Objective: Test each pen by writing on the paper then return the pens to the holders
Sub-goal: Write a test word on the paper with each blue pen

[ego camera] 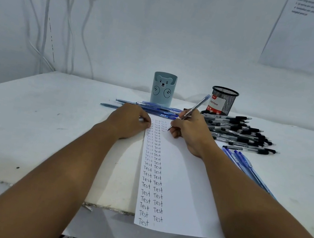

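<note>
Testing stage: right hand [189, 131] grips blue pen [193, 109], tip on paper [182, 184]; left hand [129, 120], fingers curled, pins sheet. Next: pen into bear holder [163, 89], likely.

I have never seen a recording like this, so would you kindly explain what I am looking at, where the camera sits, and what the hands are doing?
There is no machine here: a person works with bare hands, and the single picture comes from a camera worn on the head, looking forward and down.

The right hand grips a blue pen with its tip on the paper, near the top of columns of the handwritten word "Test". The left hand rests on the paper's left edge, fingers curled.

On the white table stand two holders: a light blue bear cup and a black mesh cup. Blue pens lie in front of the bear cup, a pile of black pens lies to the right, and a few more blue pens lie beside the right forearm.
</note>
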Demonstrator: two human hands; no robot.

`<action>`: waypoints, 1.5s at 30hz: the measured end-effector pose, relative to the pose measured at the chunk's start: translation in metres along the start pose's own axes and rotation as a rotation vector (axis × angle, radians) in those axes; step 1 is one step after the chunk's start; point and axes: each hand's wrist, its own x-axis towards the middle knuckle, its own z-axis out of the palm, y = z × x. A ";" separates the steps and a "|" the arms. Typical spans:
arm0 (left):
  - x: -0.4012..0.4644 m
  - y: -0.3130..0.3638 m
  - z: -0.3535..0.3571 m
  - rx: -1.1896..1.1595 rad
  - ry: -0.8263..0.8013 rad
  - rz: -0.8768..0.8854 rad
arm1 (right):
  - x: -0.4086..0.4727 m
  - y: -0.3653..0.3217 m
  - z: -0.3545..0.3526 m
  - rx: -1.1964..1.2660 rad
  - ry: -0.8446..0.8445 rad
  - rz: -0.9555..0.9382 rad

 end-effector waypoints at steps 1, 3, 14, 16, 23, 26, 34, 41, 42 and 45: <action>0.000 0.000 0.000 0.002 0.002 0.001 | 0.000 0.000 0.000 0.007 0.001 0.003; 0.000 -0.001 0.000 0.001 0.003 0.002 | 0.001 0.000 0.001 -0.003 -0.004 0.004; -0.001 0.002 -0.001 -0.008 0.003 0.001 | 0.001 0.001 0.003 -0.074 0.003 -0.021; -0.002 0.003 -0.002 -0.003 0.004 0.001 | 0.000 0.000 0.002 -0.093 -0.009 -0.028; -0.003 0.005 -0.002 0.008 0.003 -0.002 | 0.001 0.000 0.001 -0.004 0.005 0.018; -0.004 0.005 -0.002 0.014 0.006 -0.005 | 0.000 0.000 0.003 -0.065 -0.006 -0.012; -0.004 0.018 -0.006 -0.127 0.156 -0.004 | -0.001 -0.003 -0.004 0.195 0.062 0.007; -0.004 0.020 -0.005 -0.175 0.078 0.061 | 0.000 -0.011 -0.003 0.362 0.170 -0.042; -0.004 0.019 -0.005 -0.227 0.087 0.047 | 0.000 -0.012 -0.004 0.369 0.180 -0.064; -0.004 0.019 -0.005 -0.237 0.097 0.079 | -0.003 -0.016 -0.005 0.437 0.221 -0.106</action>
